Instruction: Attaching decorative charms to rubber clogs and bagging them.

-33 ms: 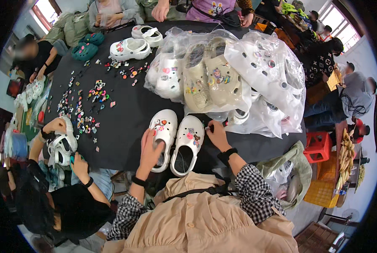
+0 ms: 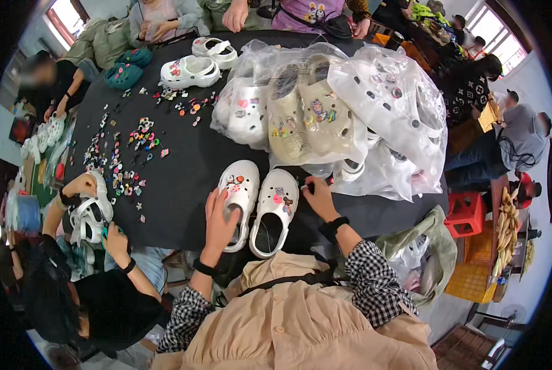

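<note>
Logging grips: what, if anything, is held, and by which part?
Left hand: left white clog, by its left side. Right hand: seemingly a tiny item, held part unclear.

black table (image 2: 186, 182) | white clogs (image 2: 243, 179) | bagged clogs (image 2: 328, 120) | loose charms (image 2: 144, 126) | teal clogs (image 2: 123, 76)

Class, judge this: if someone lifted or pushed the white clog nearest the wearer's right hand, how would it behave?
The clog is probably light for its size, as its wide opening shows a hollow inside. It holds its shape, so likely more springy than floppy. Its long, low form makes rolling unlikely.
</note>
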